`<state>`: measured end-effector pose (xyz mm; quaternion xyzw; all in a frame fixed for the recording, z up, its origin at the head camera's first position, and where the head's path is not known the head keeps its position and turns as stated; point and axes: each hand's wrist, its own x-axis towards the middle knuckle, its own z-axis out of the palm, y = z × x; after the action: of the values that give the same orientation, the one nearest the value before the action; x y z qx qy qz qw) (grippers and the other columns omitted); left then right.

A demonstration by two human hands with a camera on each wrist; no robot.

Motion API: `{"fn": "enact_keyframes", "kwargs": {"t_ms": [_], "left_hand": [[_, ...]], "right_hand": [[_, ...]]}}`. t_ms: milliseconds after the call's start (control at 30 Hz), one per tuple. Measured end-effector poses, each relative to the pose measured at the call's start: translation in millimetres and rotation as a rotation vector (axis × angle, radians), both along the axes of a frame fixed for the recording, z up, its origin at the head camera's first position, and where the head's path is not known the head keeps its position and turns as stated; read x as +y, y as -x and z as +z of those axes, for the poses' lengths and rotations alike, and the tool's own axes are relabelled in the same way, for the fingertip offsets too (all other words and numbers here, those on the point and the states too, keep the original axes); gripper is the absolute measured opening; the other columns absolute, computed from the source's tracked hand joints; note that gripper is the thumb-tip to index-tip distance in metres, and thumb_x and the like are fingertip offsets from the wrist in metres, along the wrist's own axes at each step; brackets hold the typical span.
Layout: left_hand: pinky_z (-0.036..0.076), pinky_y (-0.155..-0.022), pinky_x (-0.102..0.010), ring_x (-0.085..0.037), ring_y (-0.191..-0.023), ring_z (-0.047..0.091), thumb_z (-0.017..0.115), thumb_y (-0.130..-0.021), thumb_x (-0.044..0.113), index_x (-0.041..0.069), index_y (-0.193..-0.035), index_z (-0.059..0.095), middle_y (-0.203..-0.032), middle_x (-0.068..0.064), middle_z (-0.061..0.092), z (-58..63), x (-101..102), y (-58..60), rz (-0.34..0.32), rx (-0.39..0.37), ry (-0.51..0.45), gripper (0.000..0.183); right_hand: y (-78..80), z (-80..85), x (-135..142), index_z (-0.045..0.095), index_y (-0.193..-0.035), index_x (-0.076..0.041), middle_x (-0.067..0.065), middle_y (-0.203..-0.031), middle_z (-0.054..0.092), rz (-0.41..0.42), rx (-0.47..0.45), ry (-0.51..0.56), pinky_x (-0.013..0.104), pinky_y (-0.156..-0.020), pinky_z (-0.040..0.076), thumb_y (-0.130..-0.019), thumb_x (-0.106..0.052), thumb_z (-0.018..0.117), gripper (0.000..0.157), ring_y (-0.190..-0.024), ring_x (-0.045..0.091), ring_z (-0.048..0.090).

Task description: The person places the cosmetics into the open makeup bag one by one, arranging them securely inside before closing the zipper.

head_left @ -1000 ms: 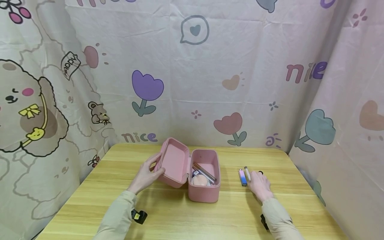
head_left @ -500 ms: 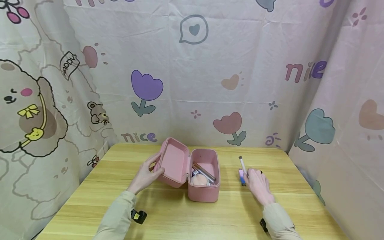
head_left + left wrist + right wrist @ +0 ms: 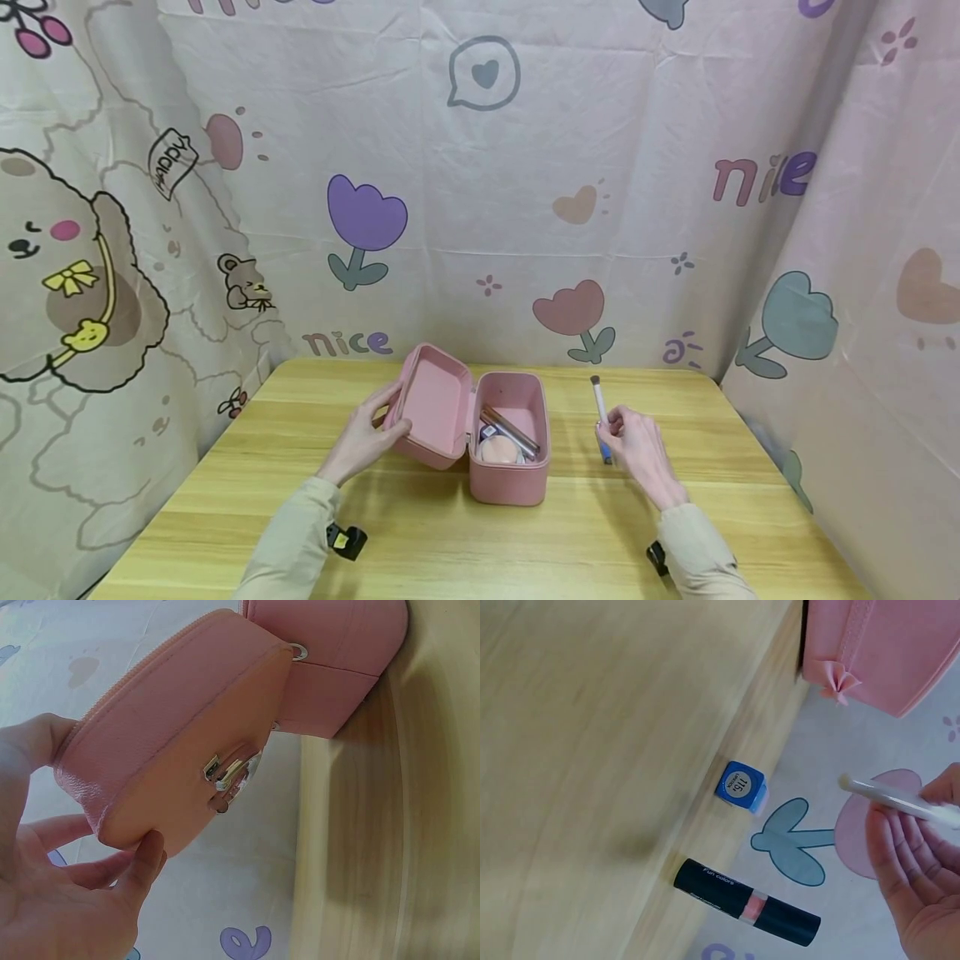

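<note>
A pink cosmetic case [image 3: 510, 485] stands on the table with its lid [image 3: 437, 404] swung out to the left. My left hand [image 3: 358, 443] grips the lid's outer edge, thumb on one side and fingers on the other, as the left wrist view [image 3: 97, 885] shows. Between thumb and fingers my right hand [image 3: 639, 450] pinches a white-handled makeup brush [image 3: 600, 402], its dark bristles pointing up and away. Just below that hand is a blue-and-pink lipstick [image 3: 606, 452], marked 115 on its end [image 3: 739, 784]. A round, pale powder puff [image 3: 498, 450] and slim brown and silver tubes [image 3: 513, 432] lie inside the case.
A black tube with a pink band [image 3: 742, 900] lies beside the lipstick, hidden behind my right hand in the head view. The wooden table [image 3: 420, 550] ends at a patterned curtain [image 3: 480, 208] at the back and sides.
My right hand has picked the brush up off the table beside the lipstick, raising it and moving slightly left. My left hand stays on the lid.
</note>
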<state>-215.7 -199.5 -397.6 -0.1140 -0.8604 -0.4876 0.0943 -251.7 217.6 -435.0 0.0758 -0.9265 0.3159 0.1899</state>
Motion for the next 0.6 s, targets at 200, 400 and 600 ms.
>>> {"fn": "enact_keyframes", "kwargs": {"t_ms": [200,400,600], "left_hand": [[0.044,-0.113,-0.05,-0.048,-0.143,0.04,0.068,-0.09,0.005,-0.002,-0.151,0.04,-0.16,-0.028,0.033,0.9,0,-0.8,-0.001,-0.002,-0.005,0.068],[0.043,-0.113,-0.05,-0.048,-0.143,0.04,0.068,-0.09,0.005,-0.002,-0.151,0.04,-0.16,-0.028,0.033,0.6,0,-0.3,-0.001,0.005,-0.002,0.067],[0.043,-0.113,-0.05,-0.048,-0.143,0.04,0.068,-0.09,0.005,-0.002,-0.152,0.039,-0.16,-0.028,0.033,0.6,0,-0.3,-0.002,0.003,-0.001,0.068]], "right_hand": [[1.7,3.6,-1,0.067,-0.1,0.001,0.008,-0.078,0.073,0.037,0.07,0.046,0.023,-0.055,0.055,-0.085,-0.004,0.067,0.016,-0.067,0.018,0.072],[4.7,7.2,-4,0.069,-0.098,0.0,0.01,-0.083,0.073,0.075,0.115,0.117,0.025,-0.062,0.06,-0.082,-0.001,0.068,0.016,-0.072,0.022,0.073],[7.2,13.9,-7,0.069,-0.101,0.002,0.012,-0.086,0.073,0.12,0.112,0.228,0.016,-0.063,0.057,-0.082,0.001,0.072,0.02,-0.076,0.011,0.067]]}}
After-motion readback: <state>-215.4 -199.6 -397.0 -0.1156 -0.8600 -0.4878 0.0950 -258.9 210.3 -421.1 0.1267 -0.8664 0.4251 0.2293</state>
